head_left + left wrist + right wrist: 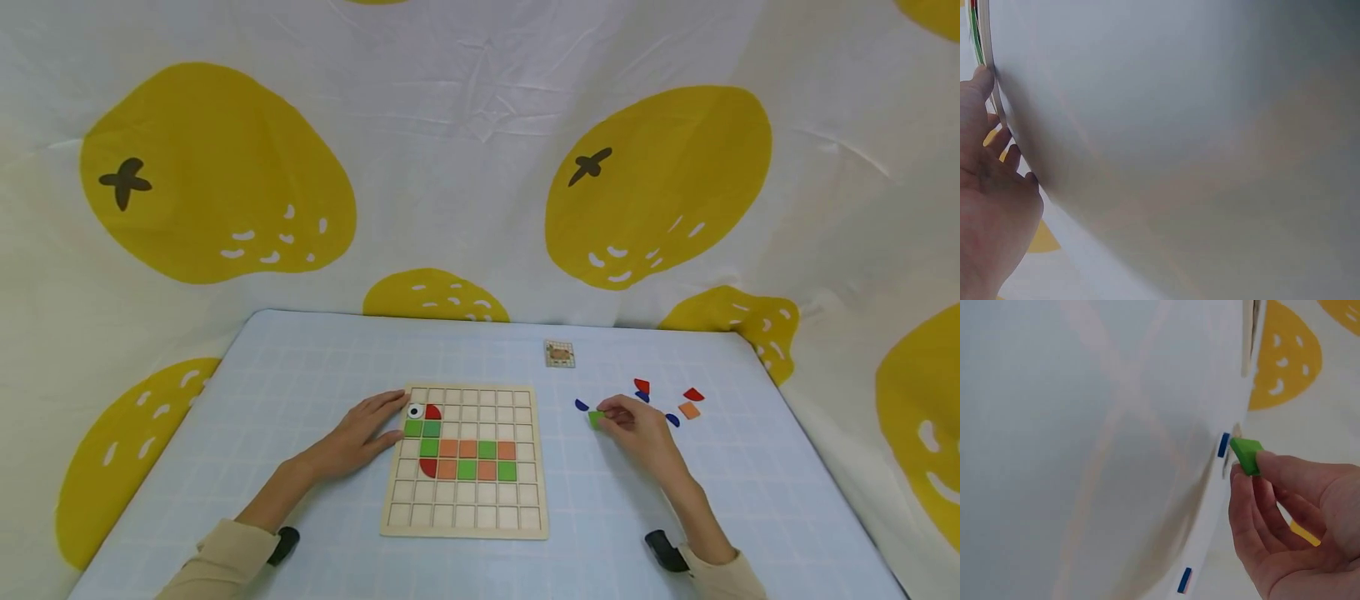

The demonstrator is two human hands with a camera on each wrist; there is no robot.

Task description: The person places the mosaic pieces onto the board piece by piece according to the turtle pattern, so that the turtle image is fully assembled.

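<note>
A wooden grid board (pixel 465 518) lies on the table, with green, orange and red tiles and a white eye tile (pixel 416 411) set in its cells. My left hand (pixel 354 440) rests at the board's left edge, thumb and fingertips touching the rim. To the right of the board, my right hand (pixel 639 427) pinches a green square tile (pixel 1246 455) between thumb and fingertips, just above the table. Close by that hand lie a dark blue half-round piece (pixel 581 405), another blue piece (pixel 672 420), a red piece (pixel 642 386) and an orange square (pixel 689 410).
A small picture card (pixel 559 354) lies beyond the board, toward the back of the table. One more red piece (pixel 693 394) is at the far right of the loose pieces. A cloth printed with yellow fruit (pixel 660 183) hangs behind the table (pixel 330 550).
</note>
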